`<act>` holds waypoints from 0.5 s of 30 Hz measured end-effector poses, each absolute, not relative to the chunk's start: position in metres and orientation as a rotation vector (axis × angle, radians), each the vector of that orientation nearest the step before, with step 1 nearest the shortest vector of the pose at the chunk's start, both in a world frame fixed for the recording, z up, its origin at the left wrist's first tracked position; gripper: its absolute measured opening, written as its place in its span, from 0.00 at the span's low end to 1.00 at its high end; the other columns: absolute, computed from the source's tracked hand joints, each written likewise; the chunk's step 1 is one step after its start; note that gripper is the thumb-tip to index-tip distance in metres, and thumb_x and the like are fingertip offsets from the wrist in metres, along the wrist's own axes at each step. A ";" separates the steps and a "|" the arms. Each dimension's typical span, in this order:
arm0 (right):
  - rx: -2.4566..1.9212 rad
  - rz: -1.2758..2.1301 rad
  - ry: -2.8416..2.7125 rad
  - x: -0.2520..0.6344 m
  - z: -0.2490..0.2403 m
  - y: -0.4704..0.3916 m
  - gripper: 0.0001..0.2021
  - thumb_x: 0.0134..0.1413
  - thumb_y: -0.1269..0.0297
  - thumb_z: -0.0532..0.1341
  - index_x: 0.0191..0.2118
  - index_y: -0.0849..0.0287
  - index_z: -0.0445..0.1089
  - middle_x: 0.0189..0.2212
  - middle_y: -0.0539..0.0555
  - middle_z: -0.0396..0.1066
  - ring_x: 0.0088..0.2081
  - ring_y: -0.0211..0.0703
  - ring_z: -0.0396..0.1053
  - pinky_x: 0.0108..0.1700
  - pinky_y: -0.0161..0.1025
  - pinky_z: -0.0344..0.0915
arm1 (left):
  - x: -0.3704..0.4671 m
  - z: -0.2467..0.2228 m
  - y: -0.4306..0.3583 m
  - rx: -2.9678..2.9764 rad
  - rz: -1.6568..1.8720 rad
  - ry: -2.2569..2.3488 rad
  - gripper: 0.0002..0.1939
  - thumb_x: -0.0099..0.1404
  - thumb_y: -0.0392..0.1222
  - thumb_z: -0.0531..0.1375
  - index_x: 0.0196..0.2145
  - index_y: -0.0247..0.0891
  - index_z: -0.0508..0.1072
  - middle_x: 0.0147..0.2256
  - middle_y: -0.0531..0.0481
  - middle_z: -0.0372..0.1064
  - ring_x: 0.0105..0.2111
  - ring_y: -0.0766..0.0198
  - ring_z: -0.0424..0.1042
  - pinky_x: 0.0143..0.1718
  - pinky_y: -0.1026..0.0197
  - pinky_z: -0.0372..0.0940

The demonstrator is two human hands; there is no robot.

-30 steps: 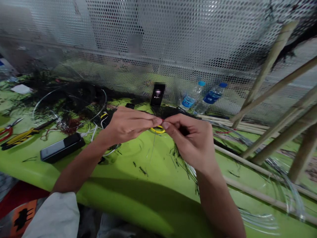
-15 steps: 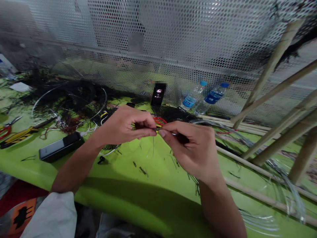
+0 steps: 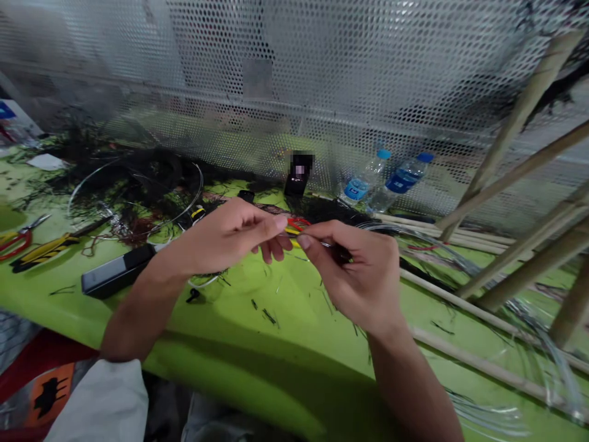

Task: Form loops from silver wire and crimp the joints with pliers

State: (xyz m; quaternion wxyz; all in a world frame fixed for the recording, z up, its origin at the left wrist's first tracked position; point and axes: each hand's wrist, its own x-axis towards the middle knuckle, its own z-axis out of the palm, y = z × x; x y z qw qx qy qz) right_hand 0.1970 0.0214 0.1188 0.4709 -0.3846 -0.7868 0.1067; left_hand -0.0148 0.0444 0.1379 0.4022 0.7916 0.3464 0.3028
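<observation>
My right hand [image 3: 361, 267] pinches a thin dark piece, too small to make out fully, above the green table [image 3: 313, 350]. Just left of its fingertips is my left hand [image 3: 234, 236], thumb stretched along the top and other fingers curled below. Whether anything lies between the left fingers is hidden. Behind the fingertips, something red [image 3: 299, 221] and yellow shows on the table. Short dark clippings [image 3: 269, 317] lie below the hands.
A power bank [image 3: 117, 270], a yellow-black cutter [image 3: 46, 252] and red-handled scissors [image 3: 23, 239] lie left. A phone [image 3: 298, 178] and two bottles [image 3: 356, 184] stand behind. Bamboo poles [image 3: 519, 258] and clear strands [image 3: 543, 344] occupy the right.
My left fingers have come off the pinch at the right fingertips; the thumb has lifted and the lower fingers have dropped. My right hand still pinches. The view has shifted slightly.
</observation>
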 end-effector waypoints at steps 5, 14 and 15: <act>-0.954 0.354 -1.887 0.203 0.120 0.024 0.06 0.63 0.67 0.65 0.33 0.57 0.78 0.20 0.44 0.66 0.21 0.31 0.54 0.22 0.33 0.50 | -0.010 0.133 0.049 1.671 0.814 0.757 0.08 0.70 0.36 0.62 0.39 0.36 0.83 0.35 0.50 0.83 0.32 0.67 0.81 0.35 0.69 0.74; -0.970 0.471 -1.790 0.205 0.119 0.022 0.07 0.64 0.62 0.67 0.34 0.56 0.80 0.23 0.47 0.73 0.23 0.32 0.58 0.23 0.34 0.54 | 0.000 0.123 0.049 1.413 1.059 0.669 0.07 0.62 0.30 0.68 0.37 0.37 0.84 0.33 0.51 0.83 0.29 0.67 0.82 0.31 0.69 0.74; -0.967 0.472 -1.784 0.206 0.120 0.022 0.07 0.63 0.62 0.67 0.35 0.56 0.80 0.24 0.47 0.73 0.23 0.32 0.58 0.23 0.34 0.54 | 0.001 0.121 0.049 1.420 1.086 0.662 0.07 0.61 0.31 0.69 0.38 0.38 0.84 0.33 0.50 0.83 0.29 0.66 0.82 0.29 0.69 0.74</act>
